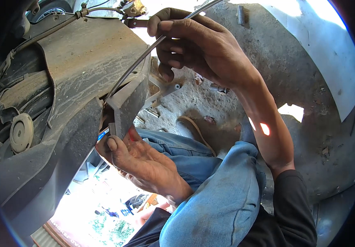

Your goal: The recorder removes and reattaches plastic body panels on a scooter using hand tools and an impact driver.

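My right hand (204, 49) is raised at the top centre, its fingers curled around a long thin metal rod (138, 61). The rod slants down to a gap beside an angular dark plastic piece (128, 105) on the dusty vehicle bodywork (86, 53). Below that gap my left hand (140, 164) is palm up, thumb and fingers pinched at the piece’s lower edge, by a small grey tab (112, 129) and a blue-and-white strip (103, 134). Some of its fingertips are hidden behind the plastic.
A round cap (21, 132) sits on the bodywork at left. On the rough floor (272, 61) lie a short metal cylinder (240, 15), other metal parts and a metal bracket (161, 92). My jeans-clad knee (210, 197) fills the lower centre; a white sheet (325, 57) lies at upper right.
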The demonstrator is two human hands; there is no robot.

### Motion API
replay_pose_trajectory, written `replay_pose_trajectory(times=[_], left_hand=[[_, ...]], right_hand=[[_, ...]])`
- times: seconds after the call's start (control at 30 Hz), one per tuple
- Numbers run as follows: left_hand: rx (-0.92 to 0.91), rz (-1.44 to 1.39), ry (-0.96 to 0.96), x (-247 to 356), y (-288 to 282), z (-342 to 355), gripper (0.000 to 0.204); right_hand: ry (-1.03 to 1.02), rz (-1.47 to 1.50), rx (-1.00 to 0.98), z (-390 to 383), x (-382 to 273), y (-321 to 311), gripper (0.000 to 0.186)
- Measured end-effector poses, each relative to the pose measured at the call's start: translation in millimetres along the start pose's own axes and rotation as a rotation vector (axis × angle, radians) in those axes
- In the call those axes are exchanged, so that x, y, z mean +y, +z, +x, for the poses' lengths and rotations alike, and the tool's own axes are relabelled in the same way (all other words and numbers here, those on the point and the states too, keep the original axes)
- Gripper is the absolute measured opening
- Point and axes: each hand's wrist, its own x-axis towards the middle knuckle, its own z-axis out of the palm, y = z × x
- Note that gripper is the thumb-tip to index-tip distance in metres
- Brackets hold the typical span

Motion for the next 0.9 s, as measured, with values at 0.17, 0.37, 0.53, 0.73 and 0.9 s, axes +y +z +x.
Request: replay_pose_trajectory(times=[0.17,0.37,0.53,0.73,0.9], left_hand=[[-0.022,-0.028,0.029,-2.1,-1.9,0.3,0.048],[-0.087,0.075,0.142,-10.1,-11.3,1.6,0.048],[-0.156,0.187,0.193,-9.8,-15.0,-0.9,0.034],[-0.181,0.158,0.178,-16.3,-25.1,6.8,0.027],[-0.218,0.06,0.223,-28.1,-34.6,5.0,0.029]], right_hand=[[0.058,0.065,-0.105,4.8,3.3,-8.4,0.037],[0.015,-0.039,-0.056,4.0,2.1,-10.2,0.027],[0.023,-0.081,0.065,2.0,-20.1,-4.0,0.029],[-0.183,-0.21,0.737,-34.7,-23.0,-25.7,0.023],[-0.036,-0.504,0.737,-121.3,-18.7,-89.7,0.019]])
